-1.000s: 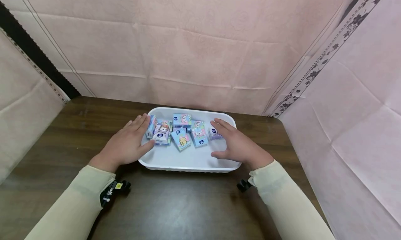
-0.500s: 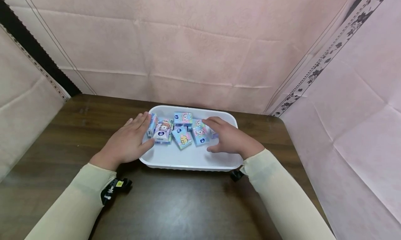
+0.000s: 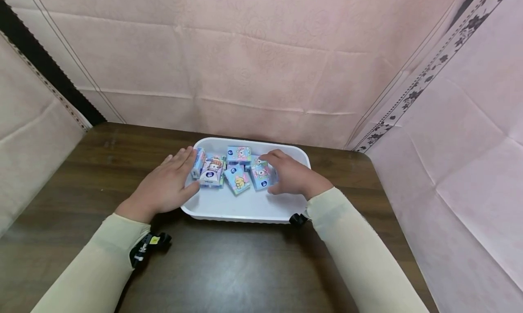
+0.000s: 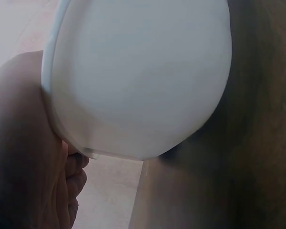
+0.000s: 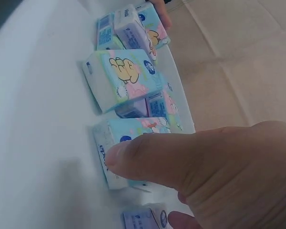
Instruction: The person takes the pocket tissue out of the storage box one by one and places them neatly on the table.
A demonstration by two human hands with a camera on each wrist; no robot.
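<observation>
A white plastic tray (image 3: 237,208) holds several small pocket tissue packs in pastel cartoon wrappers. My left hand (image 3: 165,183) lies with straight fingers along the tray's left rim; the left wrist view has this hand (image 4: 26,143) against the tray's outer end. Over the right half, my right hand (image 3: 292,174) reaches down around a light-blue tissue pack (image 3: 261,177). Its thumb (image 5: 148,157) overlaps the near end of that pack, and its index finger is by the far end. A purple tissue pack (image 5: 140,219) sits under this hand, hidden in the head view.
To the left are a yellow-figure tissue pack (image 3: 238,180), a purple-and-white pack (image 3: 211,170), and a blue pack (image 3: 239,155) behind. The tray stands on a dark wooden table (image 3: 233,263). Pale cloth walls (image 3: 261,68) rise behind and at both sides.
My right hand has moved left from the tray's right side to the light-blue tissue pack, covering the purple one. Thumb and index finger have drawn slightly closer. The left hand stays put.
</observation>
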